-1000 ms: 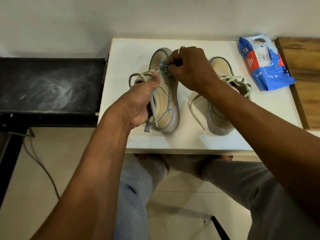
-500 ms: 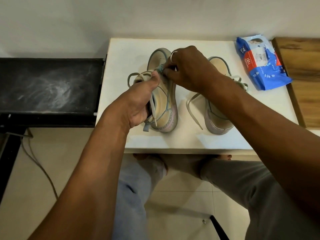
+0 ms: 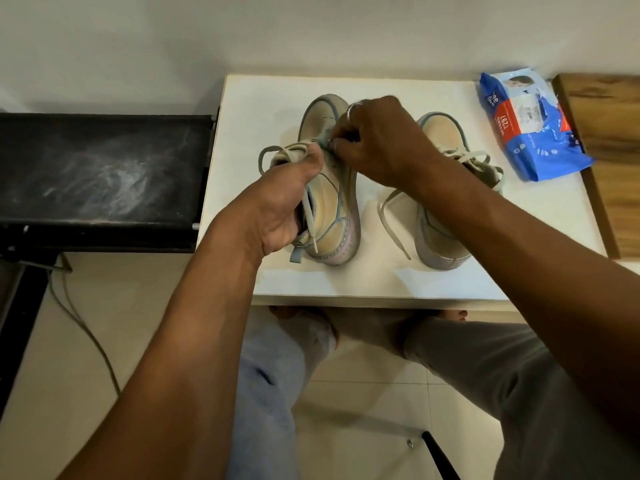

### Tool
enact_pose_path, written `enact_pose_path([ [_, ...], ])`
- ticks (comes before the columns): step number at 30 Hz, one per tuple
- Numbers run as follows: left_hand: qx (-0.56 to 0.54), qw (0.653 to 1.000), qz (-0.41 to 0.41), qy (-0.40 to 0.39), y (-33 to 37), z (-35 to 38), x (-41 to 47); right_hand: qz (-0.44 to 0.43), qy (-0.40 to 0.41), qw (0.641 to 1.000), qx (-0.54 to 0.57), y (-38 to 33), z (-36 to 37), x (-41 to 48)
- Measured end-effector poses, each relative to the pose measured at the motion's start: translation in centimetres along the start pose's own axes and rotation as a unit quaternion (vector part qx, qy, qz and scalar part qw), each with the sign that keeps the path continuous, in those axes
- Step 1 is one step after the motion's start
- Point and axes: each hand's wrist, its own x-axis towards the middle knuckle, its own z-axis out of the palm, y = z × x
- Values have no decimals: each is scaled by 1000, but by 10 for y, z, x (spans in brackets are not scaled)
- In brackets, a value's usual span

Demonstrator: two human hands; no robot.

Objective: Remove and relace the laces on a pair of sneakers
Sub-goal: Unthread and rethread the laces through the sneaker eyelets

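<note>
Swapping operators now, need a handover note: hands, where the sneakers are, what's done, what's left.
Left hand: grips the left-side sneaker at its heel opening, on the white table.
Right hand: pinches the left lace near the tongue.
Right-side sneaker: on the table, untouched, right lace hanging loose.
Done: both bows appear undone.
Left: laces are in both shoes; pull them out, then relace both.

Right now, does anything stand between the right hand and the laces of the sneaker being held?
Nothing visible does. The right hand pinches directly at that sneaker, which the left hand grips; the second sneaker lies apart.
</note>
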Motion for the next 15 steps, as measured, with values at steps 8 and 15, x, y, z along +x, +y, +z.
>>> enact_pose_path([
  [8,1,1000,3,3,1,1,0,43,42,997,58,12,-8,6],
  [15,6,1000,-5,-2,0,1,1,16,-57,998,-26,5,-7,2],
])
